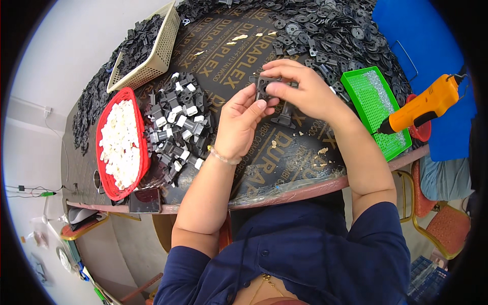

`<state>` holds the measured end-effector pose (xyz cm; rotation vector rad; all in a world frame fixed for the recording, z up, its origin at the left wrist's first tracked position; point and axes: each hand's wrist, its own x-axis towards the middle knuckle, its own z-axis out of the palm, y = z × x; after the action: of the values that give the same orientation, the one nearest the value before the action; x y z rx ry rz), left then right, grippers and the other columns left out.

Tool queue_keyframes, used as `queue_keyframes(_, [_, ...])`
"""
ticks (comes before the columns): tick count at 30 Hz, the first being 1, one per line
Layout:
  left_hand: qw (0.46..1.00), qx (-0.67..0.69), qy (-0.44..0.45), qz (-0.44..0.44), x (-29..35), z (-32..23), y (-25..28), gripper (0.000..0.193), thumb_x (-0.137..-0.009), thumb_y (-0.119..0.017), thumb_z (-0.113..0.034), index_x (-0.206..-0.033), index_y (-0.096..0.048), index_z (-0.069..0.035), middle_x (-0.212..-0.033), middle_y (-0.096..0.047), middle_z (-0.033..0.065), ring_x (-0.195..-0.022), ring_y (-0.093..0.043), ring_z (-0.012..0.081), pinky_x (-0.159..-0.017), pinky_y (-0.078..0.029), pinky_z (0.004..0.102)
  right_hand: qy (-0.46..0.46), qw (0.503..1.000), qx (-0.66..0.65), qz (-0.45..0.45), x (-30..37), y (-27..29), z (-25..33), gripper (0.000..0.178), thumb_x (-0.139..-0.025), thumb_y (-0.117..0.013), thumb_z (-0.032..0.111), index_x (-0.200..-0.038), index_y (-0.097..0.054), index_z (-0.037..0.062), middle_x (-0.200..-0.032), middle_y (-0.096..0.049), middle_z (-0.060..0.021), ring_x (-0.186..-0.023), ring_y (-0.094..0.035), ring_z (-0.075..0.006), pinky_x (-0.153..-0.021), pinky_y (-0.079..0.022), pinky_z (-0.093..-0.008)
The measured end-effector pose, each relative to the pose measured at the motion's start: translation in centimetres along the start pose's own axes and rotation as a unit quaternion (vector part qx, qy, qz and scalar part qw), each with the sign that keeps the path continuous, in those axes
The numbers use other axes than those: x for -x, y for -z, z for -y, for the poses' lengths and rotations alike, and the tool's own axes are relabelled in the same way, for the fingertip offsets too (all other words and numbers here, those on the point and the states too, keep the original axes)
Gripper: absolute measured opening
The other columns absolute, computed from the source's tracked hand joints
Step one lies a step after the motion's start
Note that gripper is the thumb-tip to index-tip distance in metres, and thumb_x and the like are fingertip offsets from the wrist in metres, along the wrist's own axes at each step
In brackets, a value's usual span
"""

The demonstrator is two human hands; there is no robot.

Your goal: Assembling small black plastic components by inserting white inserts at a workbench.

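Observation:
My left hand [240, 122] and my right hand [305, 89] meet above the middle of the table. Between their fingertips they hold a small black plastic part [264, 85] with a round hole, partly covered by the fingers. The right thumb presses against its face, while the left fingers grip it from the near side. Just below the right hand, another black part [284, 117] lies on the table. To the left of my left hand spreads a pile of black parts with white pieces [179, 122] fitted in many of them.
A red basket [144, 168] of white pieces and a cream basket [161, 56] of black parts stand left. Loose black discs and parts [330, 35] heap at the far right. A green tray [351, 84] holds small screws, with an orange electric screwdriver [427, 101] over it. A phone [145, 201] lies at the near edge.

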<state>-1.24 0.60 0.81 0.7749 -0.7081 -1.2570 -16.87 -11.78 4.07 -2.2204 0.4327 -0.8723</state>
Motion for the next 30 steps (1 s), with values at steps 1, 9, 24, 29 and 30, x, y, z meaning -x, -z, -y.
queue_keyframes(1, [0.996,-0.081,-0.031,0.006,0.0,0.1,-0.2,0.03,-0.1,-0.056,-0.009,-0.128,-0.055,0.001,-0.121,-0.066,0.0137,-0.108,-0.067,0.0233,-0.091,-0.056,0.0352,-0.092,0.986,-0.137,0.033,-0.1,0.4,-0.1,0.031,-0.089,-0.071,0.019,-0.115,-0.067,0.0,-0.121,-0.063,-0.0102,-0.111,-0.061,-0.0217,-0.094,-0.049,-0.0345])
queue_keyframes(9, [0.967,-0.246,-0.027,-0.051,0.4,0.3,-0.3,0.026,-0.095,-0.063,-0.002,-0.12,-0.059,0.006,-0.106,-0.07,0.0086,-0.09,-0.068,0.0135,-0.078,-0.055,0.0244,-0.178,0.955,-0.215,0.099,-0.1,1.2,-0.3,0.02,-0.09,-0.071,0.01,-0.104,-0.066,-0.0032,-0.101,-0.066,-0.0022,-0.092,-0.06,-0.0079,-0.082,-0.05,-0.0248])
queue_keyframes(24, [0.994,0.058,0.009,-0.09,-1.0,0.6,2.7,0.03,-0.088,-0.068,-0.003,-0.115,-0.056,-0.008,-0.094,-0.066,0.0013,-0.089,-0.063,0.0152,-0.078,-0.047,0.0303,-0.192,0.912,0.308,0.189,1.0,2.5,-3.4,0.026,-0.075,-0.071,0.011,-0.099,-0.069,0.0021,-0.08,-0.066,-0.012,-0.079,-0.065,-0.0237,-0.073,-0.051,-0.0333])
queue_keyframes(29, [0.994,0.09,0.019,-0.061,-0.7,-0.3,1.5,0.045,-0.087,-0.066,-0.004,-0.127,-0.046,-0.013,-0.098,-0.064,0.0017,-0.088,-0.06,0.0163,-0.078,-0.047,0.031,-0.146,0.982,0.115,0.045,0.4,1.3,-2.0,0.024,-0.078,-0.064,0.004,-0.101,-0.069,0.0022,-0.081,-0.065,-0.0049,-0.08,-0.063,-0.0132,-0.07,-0.05,-0.027])
queue_keyframes(30, [0.994,0.089,0.013,-0.06,-0.6,-0.3,1.4,0.044,-0.087,-0.065,-0.003,-0.127,-0.046,-0.012,-0.1,-0.064,0.0025,-0.089,-0.061,0.0167,-0.079,-0.048,0.0313,-0.167,0.986,-0.008,0.024,0.4,0.8,-1.4,0.019,-0.081,-0.064,0.005,-0.099,-0.067,0.0011,-0.083,-0.065,-0.0031,-0.08,-0.062,-0.0101,-0.07,-0.049,-0.0253])
